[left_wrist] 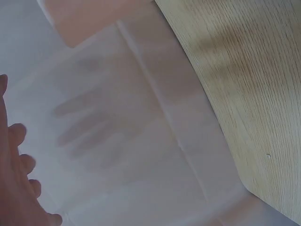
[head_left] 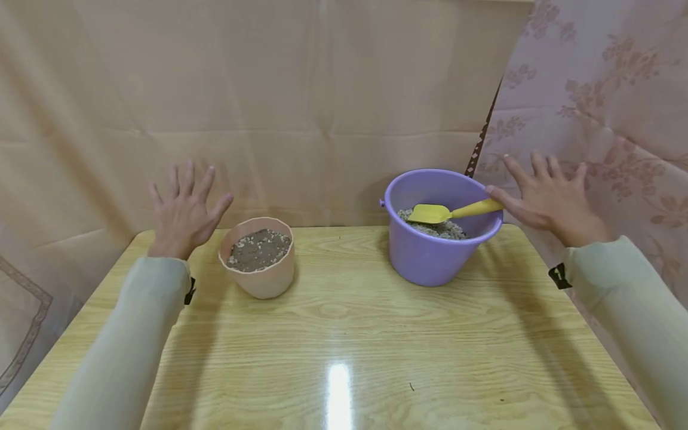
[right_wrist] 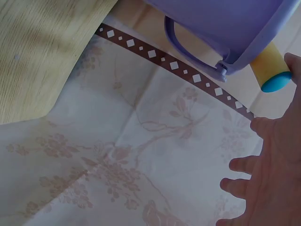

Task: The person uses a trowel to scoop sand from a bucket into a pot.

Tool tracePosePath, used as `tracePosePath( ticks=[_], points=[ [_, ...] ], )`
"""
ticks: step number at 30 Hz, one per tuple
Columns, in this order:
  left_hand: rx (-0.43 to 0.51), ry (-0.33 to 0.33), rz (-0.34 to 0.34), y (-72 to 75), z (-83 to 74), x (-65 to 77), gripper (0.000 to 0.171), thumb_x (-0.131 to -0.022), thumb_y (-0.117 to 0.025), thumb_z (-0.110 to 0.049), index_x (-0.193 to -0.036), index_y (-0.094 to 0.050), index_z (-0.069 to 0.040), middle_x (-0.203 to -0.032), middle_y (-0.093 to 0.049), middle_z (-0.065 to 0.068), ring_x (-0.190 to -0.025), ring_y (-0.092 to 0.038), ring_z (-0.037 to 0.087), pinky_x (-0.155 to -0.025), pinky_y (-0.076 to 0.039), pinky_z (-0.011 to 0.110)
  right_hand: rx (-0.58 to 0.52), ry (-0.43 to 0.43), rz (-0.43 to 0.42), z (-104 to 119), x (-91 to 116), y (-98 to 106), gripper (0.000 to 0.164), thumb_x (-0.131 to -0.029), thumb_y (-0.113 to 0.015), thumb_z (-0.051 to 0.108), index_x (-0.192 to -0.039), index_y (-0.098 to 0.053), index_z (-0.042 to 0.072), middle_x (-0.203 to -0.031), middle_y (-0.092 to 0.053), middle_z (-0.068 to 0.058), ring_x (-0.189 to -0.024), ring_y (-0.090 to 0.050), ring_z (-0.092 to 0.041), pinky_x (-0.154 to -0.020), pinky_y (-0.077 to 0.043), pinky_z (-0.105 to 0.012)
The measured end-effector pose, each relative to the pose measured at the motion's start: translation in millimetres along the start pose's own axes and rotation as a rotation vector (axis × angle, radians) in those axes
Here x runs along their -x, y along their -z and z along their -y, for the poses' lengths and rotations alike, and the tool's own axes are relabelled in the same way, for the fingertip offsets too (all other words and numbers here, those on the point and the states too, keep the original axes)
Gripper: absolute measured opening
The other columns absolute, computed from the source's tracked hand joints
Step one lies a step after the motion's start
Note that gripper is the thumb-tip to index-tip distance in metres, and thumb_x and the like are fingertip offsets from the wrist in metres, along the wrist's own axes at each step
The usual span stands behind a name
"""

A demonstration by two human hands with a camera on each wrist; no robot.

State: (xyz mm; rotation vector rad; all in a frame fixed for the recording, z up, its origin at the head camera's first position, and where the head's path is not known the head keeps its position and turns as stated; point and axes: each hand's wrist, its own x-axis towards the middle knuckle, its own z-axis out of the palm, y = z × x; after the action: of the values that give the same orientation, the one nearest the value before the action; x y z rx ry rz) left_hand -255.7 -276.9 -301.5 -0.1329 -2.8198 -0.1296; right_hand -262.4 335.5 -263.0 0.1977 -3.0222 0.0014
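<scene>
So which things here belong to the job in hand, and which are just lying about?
Probably the job:
pot, filled with soil
bucket, holding grit
scoop, handle over the bucket's rim

Probably just there:
table
dark scrap on it
plain cloth
floral cloth

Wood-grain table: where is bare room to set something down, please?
The wood-grain table has bare room between the peach flowerpot and the purple bucket, and in front of both, between the forearms, except for tiny specks. The back corners are crowded: the left hand is beside the flowerpot, and the right hand is near the yellow trowel's handle.
</scene>
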Motion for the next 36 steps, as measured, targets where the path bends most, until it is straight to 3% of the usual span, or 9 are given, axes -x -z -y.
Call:
tracePosePath(
  ticks=[7, 12, 17, 24, 27, 32, 36],
  points=[
    [0.027, -0.040, 0.057, -2.9, -1.2, 7.8, 0.078, -0.101, -0.021, -0.067, -0.160, -0.017, -0.017, -0.165, -0.002, 0.021, -0.149, 0.002, 0.047, -0.106, 0.004, 0.077, -0.081, 0.012, 0.046, 6, 1, -2, 0.084, -0.098, -0.023, 0.071, -0.161, 0.004, 0.023, -0.160, 0.002, -0.032, -0.138, -0.010, -0.064, -0.099, 0.007, -0.082],
    [0.081, -0.084, 0.101, -4.6, -4.3, 14.7, 0.075, -0.101, -0.024, -0.065, -0.161, -0.014, -0.020, -0.165, -0.005, 0.019, -0.148, -0.001, 0.049, -0.106, 0.002, 0.078, -0.183, 0.030, 0.075, 10, 1, -5, 0.086, -0.097, -0.033, 0.069, -0.159, 0.010, 0.028, -0.162, 0.001, -0.028, -0.133, -0.015, -0.069, -0.098, -0.001, -0.084],
    [0.162, -0.117, 0.157, -6.2, -7.0, 21.8, 0.073, -0.102, -0.027, -0.064, -0.161, -0.010, -0.025, -0.166, -0.001, 0.017, -0.149, 0.001, 0.048, -0.106, 0.002, 0.078, -0.279, 0.031, 0.121, 13, 4, -7, 0.092, -0.095, -0.043, 0.068, -0.159, 0.010, 0.030, -0.163, -0.002, -0.025, -0.135, -0.016, -0.066, -0.098, -0.008, -0.084],
    [0.273, -0.172, 0.161, -14.7, -7.2, 34.0, 0.068, -0.104, -0.037, -0.055, -0.161, -0.017, -0.023, -0.166, -0.005, 0.014, -0.149, -0.004, 0.047, -0.109, -0.002, 0.074, -0.460, 0.074, 0.088, 15, 9, -16, 0.094, -0.093, -0.064, 0.053, -0.162, -0.007, 0.023, -0.149, -0.037, -0.033, -0.124, -0.046, -0.055, -0.093, -0.037, -0.073],
    [0.305, -0.184, 0.165, -17.4, -6.7, 39.1, 0.067, -0.104, -0.039, -0.053, -0.160, -0.020, -0.022, -0.166, -0.006, 0.014, -0.149, -0.007, 0.045, -0.111, -0.002, 0.072, -0.478, 0.091, 0.074, 15, 10, -19, 0.093, -0.092, -0.068, 0.048, -0.161, -0.014, 0.019, -0.147, -0.041, -0.031, -0.123, -0.048, -0.052, -0.090, -0.041, -0.069],
    [0.334, -0.198, 0.193, -21.1, -5.0, 49.7, 0.066, -0.104, -0.040, -0.052, -0.160, -0.022, -0.021, -0.166, -0.008, 0.013, -0.149, -0.007, 0.044, -0.110, -0.005, 0.074, -0.480, 0.109, 0.036, 15, 11, -21, 0.086, -0.091, -0.072, 0.043, -0.158, -0.027, 0.015, -0.128, -0.058, -0.026, -0.107, -0.055, -0.041, -0.080, -0.042, -0.055],
    [0.325, -0.210, 0.200, -24.8, -2.6, 57.4, 0.067, -0.104, -0.041, -0.051, -0.160, -0.023, -0.019, -0.166, -0.010, 0.015, -0.149, -0.008, 0.044, -0.110, -0.006, 0.074, -0.507, 0.112, 0.024, 15, 10, -23, 0.083, -0.090, -0.075, 0.038, -0.156, -0.032, 0.013, -0.119, -0.062, -0.023, -0.102, -0.056, -0.037, -0.080, -0.043, -0.054]
  ],
)
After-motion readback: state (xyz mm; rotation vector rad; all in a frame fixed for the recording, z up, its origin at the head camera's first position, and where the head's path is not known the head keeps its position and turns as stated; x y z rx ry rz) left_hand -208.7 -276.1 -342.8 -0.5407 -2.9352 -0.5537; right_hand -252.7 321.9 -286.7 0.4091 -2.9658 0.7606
